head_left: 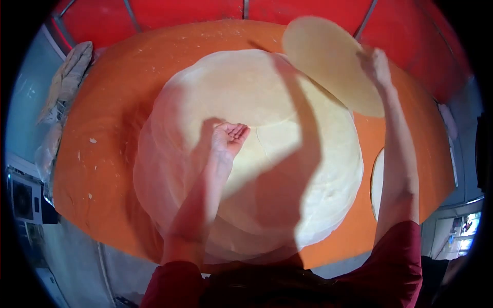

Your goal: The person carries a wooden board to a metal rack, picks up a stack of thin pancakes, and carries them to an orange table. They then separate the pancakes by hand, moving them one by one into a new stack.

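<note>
Right hand [375, 64] pinches a raised dough sheet [323, 59]; left hand [228, 137] rests open on the stack [231, 82]. I advise even support, lest it tear.

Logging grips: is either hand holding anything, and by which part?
Right hand holds a round dough sheet by its edge; left hand, open over the stack, holds nothing.

dough sheets [267, 154]: pale cream
table [113, 113]: orange, flour-specked
sleeves [395, 256]: dark red
far wall [195, 10]: red
left cloth [69, 72]: beige
</note>
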